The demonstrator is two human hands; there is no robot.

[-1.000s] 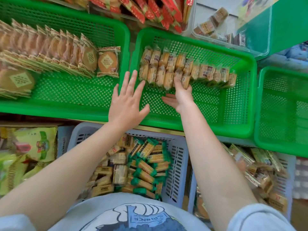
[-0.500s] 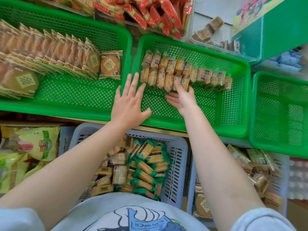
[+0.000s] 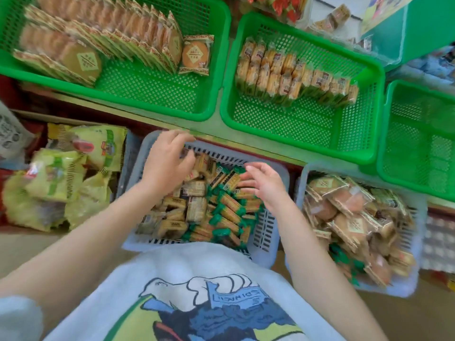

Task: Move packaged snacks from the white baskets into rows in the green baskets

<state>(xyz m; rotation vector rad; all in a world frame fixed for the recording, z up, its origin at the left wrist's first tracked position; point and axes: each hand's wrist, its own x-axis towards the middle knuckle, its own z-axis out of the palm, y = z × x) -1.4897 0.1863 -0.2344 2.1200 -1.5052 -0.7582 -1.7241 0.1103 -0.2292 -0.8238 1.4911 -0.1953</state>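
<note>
Both my hands hover over the white slotted plastic basket [image 3: 264,232] at my waist, where loose cracker packets in tan and green-ended wrappers [image 3: 216,205] lie heaped. My left hand [image 3: 167,166] curls down over the tan packets at the far left corner, touching them, though blur hides whether it pinches one. My right hand [image 3: 266,185], fingers loosely spread, holds nothing above the green-ended packets. Best, I judge, to gather several like packets square in each hand, faces aligned, so they stand upright together. A second white basket [image 3: 416,264] of round-cake packets sits to my right. Well beyond, the middle green mesh plastic basket [image 3: 320,134] holds two standing rows of cracker packets [image 3: 290,75], its near half bare
</note>
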